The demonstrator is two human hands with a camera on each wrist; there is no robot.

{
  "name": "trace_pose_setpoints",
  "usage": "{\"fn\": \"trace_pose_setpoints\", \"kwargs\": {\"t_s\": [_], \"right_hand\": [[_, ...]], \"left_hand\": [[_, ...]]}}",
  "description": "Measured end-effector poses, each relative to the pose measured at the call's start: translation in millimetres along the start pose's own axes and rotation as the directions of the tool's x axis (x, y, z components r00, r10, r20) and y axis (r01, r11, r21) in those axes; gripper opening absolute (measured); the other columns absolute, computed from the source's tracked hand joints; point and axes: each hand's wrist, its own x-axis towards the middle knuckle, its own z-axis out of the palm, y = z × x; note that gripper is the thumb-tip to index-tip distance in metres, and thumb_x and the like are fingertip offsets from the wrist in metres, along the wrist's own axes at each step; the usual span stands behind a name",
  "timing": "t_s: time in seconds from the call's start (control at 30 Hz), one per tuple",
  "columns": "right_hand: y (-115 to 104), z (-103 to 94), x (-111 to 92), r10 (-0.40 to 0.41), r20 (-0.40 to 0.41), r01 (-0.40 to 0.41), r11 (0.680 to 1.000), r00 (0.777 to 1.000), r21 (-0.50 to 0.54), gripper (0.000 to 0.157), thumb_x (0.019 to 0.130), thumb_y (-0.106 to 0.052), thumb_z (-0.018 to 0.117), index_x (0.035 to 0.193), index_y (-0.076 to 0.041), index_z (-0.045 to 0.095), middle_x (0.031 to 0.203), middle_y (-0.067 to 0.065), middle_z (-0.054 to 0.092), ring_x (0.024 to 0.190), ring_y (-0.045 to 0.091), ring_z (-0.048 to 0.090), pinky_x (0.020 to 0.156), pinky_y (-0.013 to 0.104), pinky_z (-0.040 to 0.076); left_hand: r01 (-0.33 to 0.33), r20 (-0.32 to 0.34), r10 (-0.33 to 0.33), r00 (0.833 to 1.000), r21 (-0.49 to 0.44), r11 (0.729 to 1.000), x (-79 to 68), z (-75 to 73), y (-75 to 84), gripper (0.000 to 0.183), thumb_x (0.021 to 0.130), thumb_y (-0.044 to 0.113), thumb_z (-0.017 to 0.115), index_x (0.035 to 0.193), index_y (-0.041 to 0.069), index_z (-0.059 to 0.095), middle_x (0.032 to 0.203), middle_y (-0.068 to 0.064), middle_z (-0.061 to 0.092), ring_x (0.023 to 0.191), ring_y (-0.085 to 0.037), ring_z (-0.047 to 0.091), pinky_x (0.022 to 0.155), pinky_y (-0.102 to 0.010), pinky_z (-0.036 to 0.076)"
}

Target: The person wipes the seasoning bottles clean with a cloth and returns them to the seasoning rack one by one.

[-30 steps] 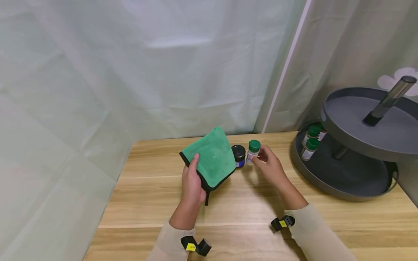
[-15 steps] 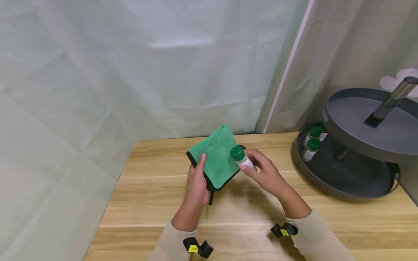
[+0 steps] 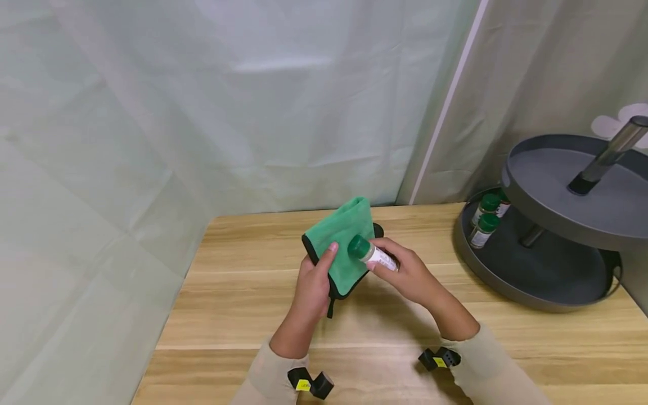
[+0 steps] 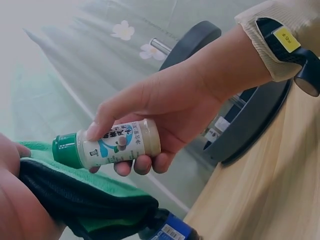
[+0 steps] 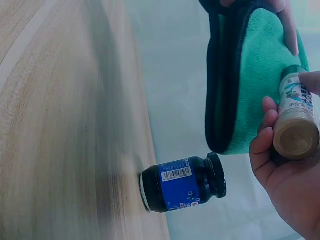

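My left hand [image 3: 312,286] grips a folded green cloth [image 3: 349,222] with black edging, thumb on top, held up over the table. In my right hand [image 3: 407,273] is a small spice bottle [image 4: 120,144] with a green cap and a printed white label. It lies tilted, cap toward the cloth; in the right wrist view the cap [image 5: 292,71] meets the cloth's green face. Fingers and thumb wrap round the bottle's body, and brownish contents show at its base. A dark jar [image 5: 182,182] with a blue label stands behind the cloth, mostly hidden in the head view.
To the right stands a two-tier grey round rack [image 3: 557,306] with a metal post [image 3: 615,149]. Several green-capped bottles [image 3: 484,229] sit on its lower tier. A pale curtain [image 3: 304,112] hangs behind the wooden table [image 3: 228,315].
My right hand has lifted the spice bottle off the table and tipped it leftward to the cloth. The left hand has shifted slightly right with the cloth, which now covers much of the jar.
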Motion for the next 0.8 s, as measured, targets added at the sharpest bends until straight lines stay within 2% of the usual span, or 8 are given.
{"fn": "trace_pose_setpoints", "kwargs": {"t_s": [0.3,0.53,0.67,0.8], "right_hand": [[1.5,0.4,-0.8,0.015,0.048,-0.012,0.998,0.999,-0.061,0.029,0.096,-0.021,0.07,0.125,-0.022,0.066,0.104,0.002,0.069,0.084,0.017,0.062,0.067,0.028,0.055],[-1.4,2.6,-2.2,0.059,0.075,-0.05,0.992,0.995,-0.119,0.029,0.093,-0.028,0.073,0.122,-0.026,0.068,0.099,0.0,0.07,0.08,0.016,0.063,0.065,0.028,0.055],[-1.1,4.7,-2.1,0.038,0.064,-0.024,0.977,0.997,-0.21,0.029,0.091,-0.026,0.074,0.12,-0.024,0.068,0.099,-0.001,0.071,0.079,0.013,0.062,0.064,0.027,0.054],[-0.9,6.7,-1.5,0.042,0.022,-0.033,0.951,0.999,-0.309,0.033,0.09,-0.027,0.073,0.12,-0.018,0.068,0.102,0.001,0.071,0.08,0.011,0.061,0.064,0.025,0.052]], "left_hand": [[-0.034,0.01,0.033,0.999,0.151,0.988,-1.4,-0.8,-2.1,0.058,0.103,0.049,0.053,0.145,0.01,0.047,0.142,-0.009,0.057,0.129,-0.024,0.056,0.111,-0.046,0.047],[-0.027,-0.023,0.033,0.999,0.209,0.978,-2.0,2.1,-2.9,0.052,0.102,0.044,0.058,0.14,0.008,0.054,0.138,-0.008,0.061,0.125,-0.021,0.056,0.11,-0.042,0.046],[-0.032,-0.027,0.039,0.999,0.241,0.97,-1.3,3.7,-4.2,0.049,0.102,0.04,0.058,0.136,0.005,0.057,0.135,-0.01,0.062,0.121,-0.02,0.056,0.109,-0.041,0.046],[-0.047,-0.012,0.052,0.999,0.245,0.968,-1.7,5.3,-6.1,0.048,0.103,0.038,0.058,0.136,0.003,0.057,0.134,-0.011,0.063,0.12,-0.02,0.057,0.108,-0.041,0.047]]}}
